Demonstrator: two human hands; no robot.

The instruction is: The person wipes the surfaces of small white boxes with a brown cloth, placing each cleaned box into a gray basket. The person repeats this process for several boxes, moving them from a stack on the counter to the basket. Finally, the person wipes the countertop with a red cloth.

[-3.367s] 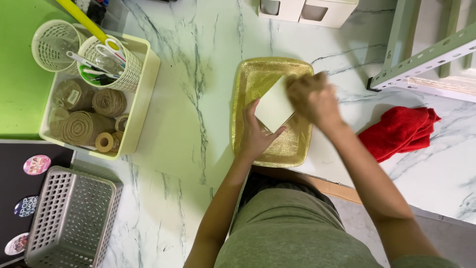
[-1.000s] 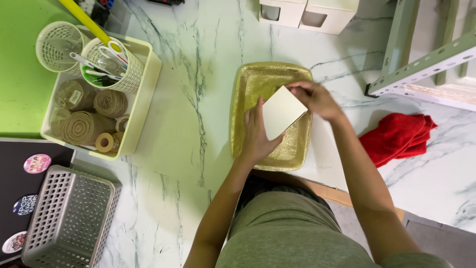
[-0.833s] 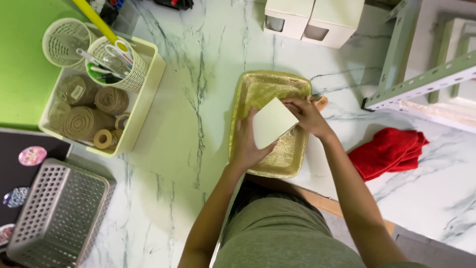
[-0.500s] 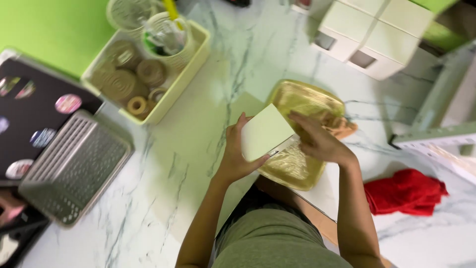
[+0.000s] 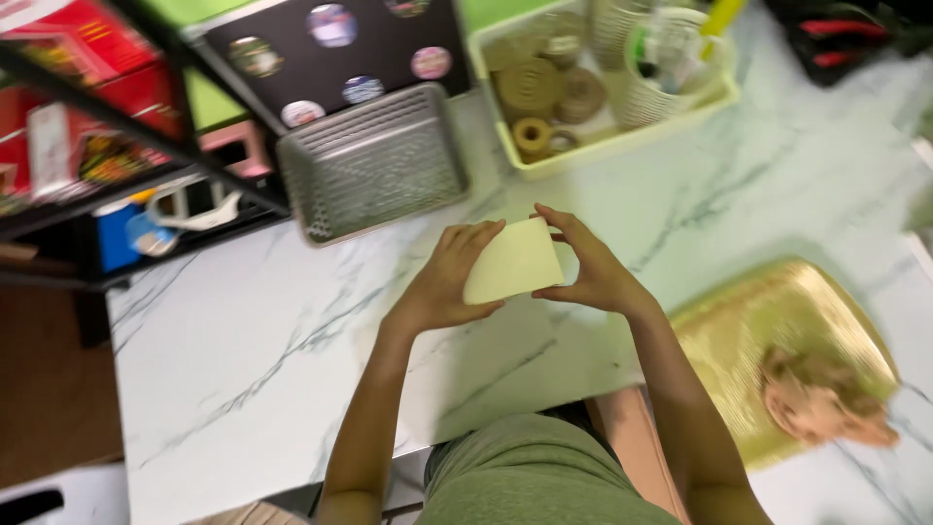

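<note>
Cream card [image 5: 513, 261] held by both hands above marble counter [image 5: 243, 340].

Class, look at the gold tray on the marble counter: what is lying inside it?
Inside the gold tray lies one blurred tan-pink lump near its right end; its kind cannot be told. Whatever is beneath that lump is covered.

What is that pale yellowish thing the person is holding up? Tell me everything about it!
The pale cream card looks like a thin, flat sheet, maybe paper or card, plain and with no marks showing. It is roughly rectangular, with one rounded corner at lower left, and is tilted. It is held above the white marble table. The left hand grips its left edge and the right hand pinches its right edge. Nothing else touches it.
</note>
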